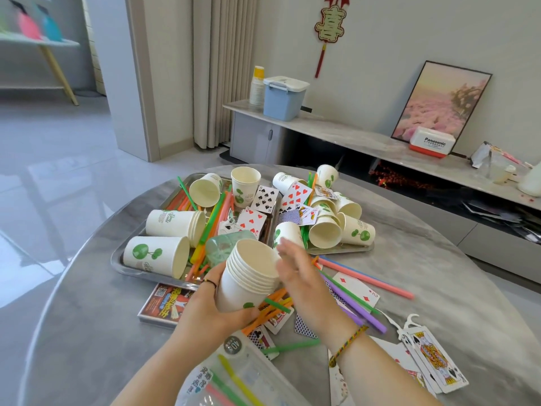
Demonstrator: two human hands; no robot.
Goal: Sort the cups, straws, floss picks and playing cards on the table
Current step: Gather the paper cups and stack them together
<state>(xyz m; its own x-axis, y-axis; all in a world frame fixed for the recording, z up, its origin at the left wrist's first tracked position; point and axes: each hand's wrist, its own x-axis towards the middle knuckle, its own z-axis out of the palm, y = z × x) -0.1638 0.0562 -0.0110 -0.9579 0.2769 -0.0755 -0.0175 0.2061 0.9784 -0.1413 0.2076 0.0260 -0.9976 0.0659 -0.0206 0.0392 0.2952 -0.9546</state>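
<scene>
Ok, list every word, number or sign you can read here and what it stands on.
"Panasonic": white and red box on the sideboard.
"喜": red and gold wall hanging.
"40": label on the zip bag.
"8": eight of spades.
"8": eight of hearts.
"5": five of hearts.
"2": two of diamonds.
Too blurred to read: lettering on the paper cups, the red card box, the bag's other print.

Cups [248,276]: matt white paper w/ green print. Tray [117,263]: polished metal, mirror-shiny. Worktop [439,259]: smooth grey stone-look, soft sheen. Straws [366,278]: coloured plastic, semi-matt. Cards [433,361]: coated paper, slight gloss. Bag [248,373]: clear glossy plastic film. Floor [44,171]: v. glossy pale tiles.
</scene>
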